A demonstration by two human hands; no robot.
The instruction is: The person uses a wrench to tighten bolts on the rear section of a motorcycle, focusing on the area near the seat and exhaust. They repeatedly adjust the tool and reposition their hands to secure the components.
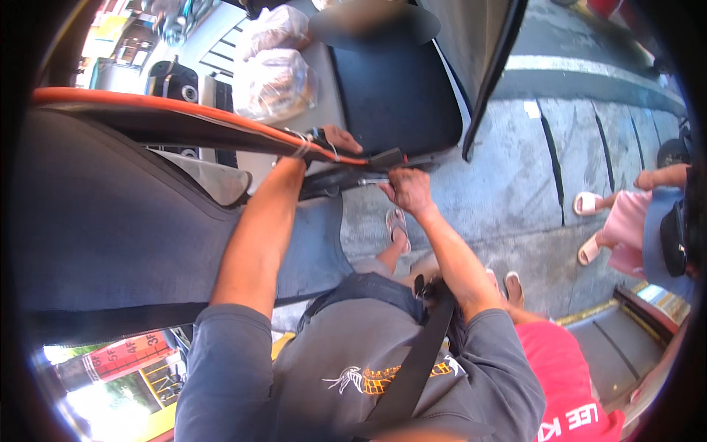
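Observation:
A long orange-edged panel (184,107) slants across in front of me, with wire ties round its edge and a dark bracket (387,158) at its right end. My left forearm passes beneath this edge, and my left hand (341,138) shows beyond it, fingers stretched toward the bracket. A dark band sits on that wrist. Just below the bracket, my right hand (409,190) is closed round a slim shiny metal tool (373,181). Its shaft points left toward a dark bar under the panel; the tool's exact kind is hidden by my fingers.
Beyond the panel lies a black padded seat (394,96), beside clear plastic bags (274,85) with contents I cannot make out. A dark cover (110,191) fills the left. A person in pink shorts (630,232) stands at right; a red shirt (560,368) is close behind my right arm.

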